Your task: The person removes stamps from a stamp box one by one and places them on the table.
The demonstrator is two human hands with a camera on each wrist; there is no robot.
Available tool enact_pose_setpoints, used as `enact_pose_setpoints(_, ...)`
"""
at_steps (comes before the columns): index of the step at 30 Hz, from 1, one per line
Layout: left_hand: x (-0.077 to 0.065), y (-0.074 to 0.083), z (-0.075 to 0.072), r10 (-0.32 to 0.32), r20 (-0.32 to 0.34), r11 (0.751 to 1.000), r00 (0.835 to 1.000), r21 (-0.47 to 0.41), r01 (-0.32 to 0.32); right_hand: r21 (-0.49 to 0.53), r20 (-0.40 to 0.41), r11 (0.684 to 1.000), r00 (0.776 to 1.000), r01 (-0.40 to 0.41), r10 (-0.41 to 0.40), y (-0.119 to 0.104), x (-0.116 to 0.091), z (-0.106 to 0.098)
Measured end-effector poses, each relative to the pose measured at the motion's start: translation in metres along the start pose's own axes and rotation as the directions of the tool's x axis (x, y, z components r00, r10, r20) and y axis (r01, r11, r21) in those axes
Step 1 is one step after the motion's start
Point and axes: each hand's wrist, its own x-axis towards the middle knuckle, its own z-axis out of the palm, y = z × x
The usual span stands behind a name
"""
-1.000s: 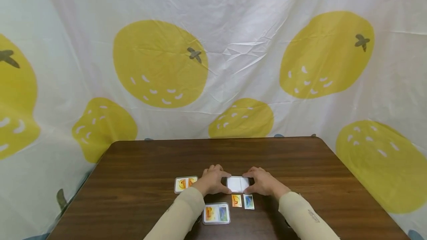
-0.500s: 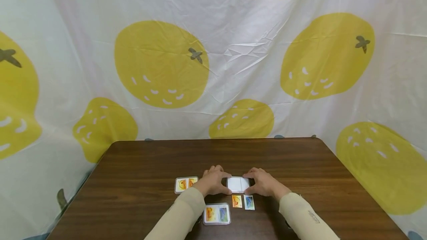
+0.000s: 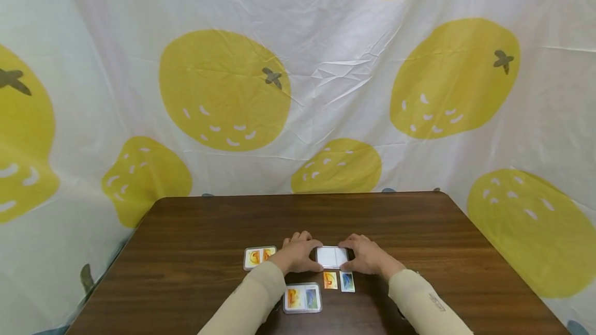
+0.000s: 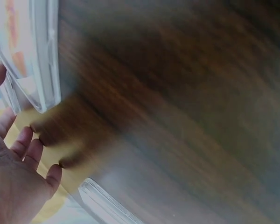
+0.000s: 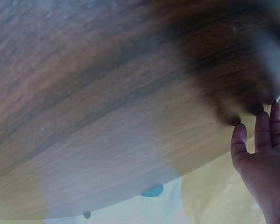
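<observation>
A clear-rimmed flat case with a white two-part face (image 3: 332, 257) lies on the table between the hands. The left hand (image 3: 295, 255) grips its left end, with the thumb at the near corner and the index finger at the far one. At the opposite end, the right hand (image 3: 368, 255) holds the case likewise between thumb and index finger. Just in front of it lie a small orange picture card (image 3: 330, 280) and a small blue picture card (image 3: 347, 282), side by side. In the right wrist view, the other fingertips (image 5: 238, 133) touch or nearly touch the tabletop.
Nearer the body, a clear case with an orange and a blue picture (image 3: 302, 298) lies by the left forearm. Another case with orange pictures (image 3: 259, 257) is partly hidden behind the left hand. The brown wooden table (image 3: 195, 226) ends at a lemon-printed cloth (image 3: 335, 92).
</observation>
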Motion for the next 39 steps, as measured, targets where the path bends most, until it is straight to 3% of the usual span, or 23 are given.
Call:
enact_pose_setpoints(12,0.002,0.002,-0.002,0.010,-0.021,0.998,1.000,0.069,-0.008,-0.007,-0.028,1.000,1.000,-0.011,0.011,-0.004,-0.002,0.000)
enact_pose_setpoints(18,-0.005,-0.002,-0.007,0.032,-0.026,0.999,0.999,0.024,-0.031,0.021,-0.037,1.000,0.999,-0.006,0.007,-0.004,-0.003,0.000)
enact_pose_setpoints(27,-0.013,-0.010,-0.016,0.077,-0.075,0.996,0.994,-0.030,-0.079,0.099,-0.076,0.993,0.995,-0.059,0.066,-0.006,-0.007,-0.002)
enact_pose_setpoints(39,-0.034,-0.021,-0.025,0.121,-0.118,0.983,0.986,-0.122,-0.135,0.089,-0.194,0.996,0.981,0.029,-0.012,-0.008,-0.025,-0.009)
